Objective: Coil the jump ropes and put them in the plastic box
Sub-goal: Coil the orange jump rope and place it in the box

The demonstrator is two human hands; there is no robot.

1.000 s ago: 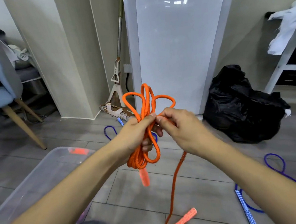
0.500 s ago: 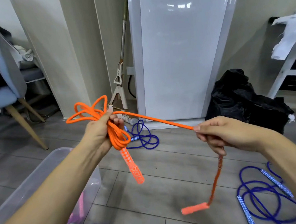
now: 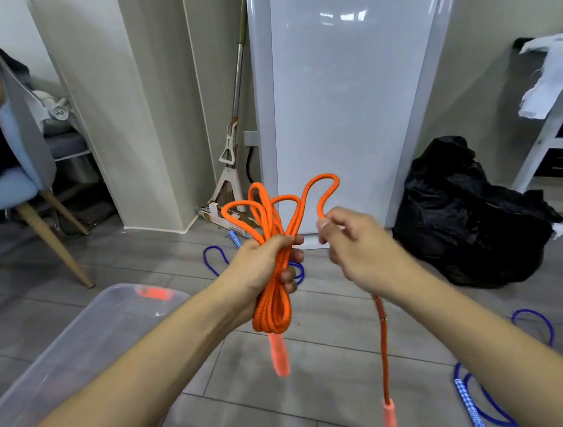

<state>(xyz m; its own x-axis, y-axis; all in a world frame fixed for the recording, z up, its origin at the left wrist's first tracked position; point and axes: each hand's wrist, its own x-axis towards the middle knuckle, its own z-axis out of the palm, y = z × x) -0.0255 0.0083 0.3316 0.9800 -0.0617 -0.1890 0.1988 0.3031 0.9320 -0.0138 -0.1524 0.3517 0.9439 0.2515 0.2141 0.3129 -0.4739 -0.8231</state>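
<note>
While the left hand [image 3: 261, 267] kept its grip closed around the bundled middle of the orange jump rope [image 3: 269, 249], several loops fanned out above the fist and a tighter bunch of loops hung below it. One pink-orange handle [image 3: 279, 358] dangled straight down from that lower bunch, clear of the floor as far as I could tell. Right hand [image 3: 356, 251] was just beside the left, not touching it, grip pinched on the rope's free run: thumb and fingers curled round the strand where the outermost loop came down. From under that hand the rest of the rope dropped vertically to the second handle [image 3: 389, 416], which hung near the floor tiles; contact with the floor not clear, end was blurred. Clear plastic box [image 3: 80, 353] sat on the floor at lower left, under the left forearm, something orange-red visible at its far rim. Blue jump rope [image 3: 214, 261] lay on the floor behind the hands, partly hidden by them. Another blue jump rope [image 3: 480, 397] lay at lower right, patterned handle at the frame edge. Black plastic bag [image 3: 469, 216] slumped against the wall on the right, mop [image 3: 230, 163] leaned in the corner behind.
</note>
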